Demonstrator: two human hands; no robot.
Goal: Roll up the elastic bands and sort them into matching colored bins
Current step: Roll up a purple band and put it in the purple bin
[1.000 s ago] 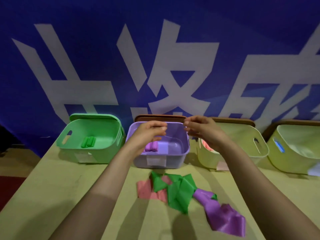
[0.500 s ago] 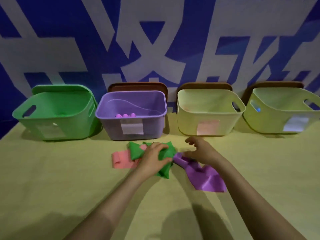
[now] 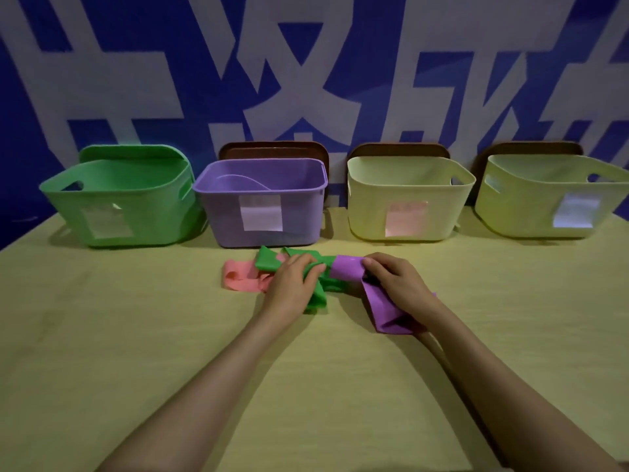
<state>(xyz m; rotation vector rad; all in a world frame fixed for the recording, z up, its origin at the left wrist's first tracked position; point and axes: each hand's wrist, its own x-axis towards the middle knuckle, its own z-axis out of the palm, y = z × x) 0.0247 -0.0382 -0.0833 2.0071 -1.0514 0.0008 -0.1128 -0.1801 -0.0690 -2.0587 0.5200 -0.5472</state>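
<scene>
Purple band (image 3: 350, 271) lying on counter (image 3: 102, 335), tangled with green band (image 3: 269, 261), pink band (image 3: 241, 279) partly under green.

Right hand (image 3: 398, 284) grip pinching purple rolled end. Left hand (image 3: 292, 287) grip curling over green band.

Risk, as judgement: pull possibly dragging green band along, roll unwinding.

Green bin (image 3: 153, 206), purple bin (image 3: 221, 212), pink-label bin (image 3: 367, 206), pale-label bin (image 3: 510, 206) standing in row behind; insides not showing from this angle.

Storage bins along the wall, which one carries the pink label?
The pale yellow plastic bin, third from left, beside the purple plastic bin; the other labels are not pink.
</scene>
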